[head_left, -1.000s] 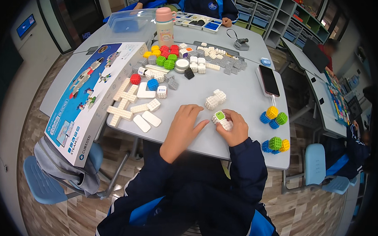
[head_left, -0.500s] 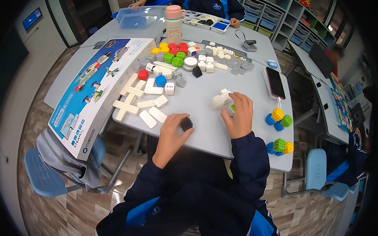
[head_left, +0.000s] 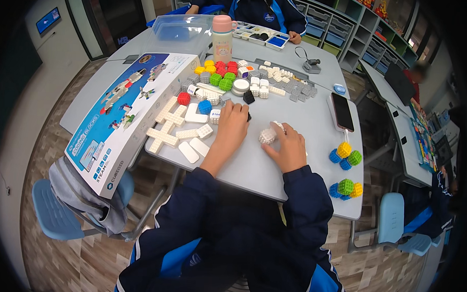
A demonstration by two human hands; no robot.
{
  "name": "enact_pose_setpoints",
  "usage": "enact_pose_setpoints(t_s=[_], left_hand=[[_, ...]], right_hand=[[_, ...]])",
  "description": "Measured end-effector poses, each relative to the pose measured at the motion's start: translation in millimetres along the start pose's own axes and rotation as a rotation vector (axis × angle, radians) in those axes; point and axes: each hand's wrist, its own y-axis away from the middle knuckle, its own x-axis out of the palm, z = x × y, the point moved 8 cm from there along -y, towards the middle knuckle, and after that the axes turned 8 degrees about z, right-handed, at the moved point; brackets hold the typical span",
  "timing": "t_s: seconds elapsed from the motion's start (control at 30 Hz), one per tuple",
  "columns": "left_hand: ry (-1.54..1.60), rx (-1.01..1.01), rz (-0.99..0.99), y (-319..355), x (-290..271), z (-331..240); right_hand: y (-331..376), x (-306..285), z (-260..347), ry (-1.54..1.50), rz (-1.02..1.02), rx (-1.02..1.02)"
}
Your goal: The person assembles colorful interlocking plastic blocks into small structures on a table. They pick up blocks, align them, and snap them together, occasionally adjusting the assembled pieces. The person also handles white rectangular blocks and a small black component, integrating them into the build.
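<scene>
My left hand (head_left: 232, 126) reaches forward over the near middle of the table, fingers bent down round a small black block (head_left: 249, 116) that is mostly hidden. Just beyond it lies another black block (head_left: 249, 97), beside a white studded block and the grey pieces. My right hand (head_left: 289, 149) has its thumb and fingers closed round a cluster of white studded blocks (head_left: 267, 137) low over the table. Part of that cluster is covered by the fingers. Left of my left hand are a white cube (head_left: 215, 116), a blue studded block (head_left: 204, 107) and two white rounded plates (head_left: 189, 152).
Red, yellow, green, grey and white blocks fill the table's middle, by a pink-capped bottle (head_left: 223, 40). A large box (head_left: 126, 111) lies left, overhanging the edge. A phone (head_left: 341, 109) and two coloured block clusters (head_left: 346, 188) are right. Another person's hand (head_left: 295, 37) rests across the table.
My left hand has moved forward and right with the black block. My right hand's fingers have closed further round the white cluster, and the green block under it is no longer visible.
</scene>
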Motion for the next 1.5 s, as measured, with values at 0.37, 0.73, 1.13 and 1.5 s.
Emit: enact_pose_setpoints(t_s=[0.37, 0.73, 1.13, 1.5], left_hand=[[0.801, -0.072, -0.029, 41.6, -12.3, -20.6], [1.465, -0.221, 0.264, 136.4, -10.1, -49.2], [1.209, -0.267, 0.152, 147.5, -23.2, -37.0], [1.379, -0.439, 0.265, 143.1, -3.3, -20.8]], right_hand=[[3.2, -45.6, 26.6, -0.233, -0.257, -0.136], [47.5, 5.7, 36.1, -1.201, 0.276, -0.013], [65.8, 2.9, 51.8, -1.565, 0.187, -0.074], [75.9, 8.7, 67.4, -1.044, 0.348, -0.093]])
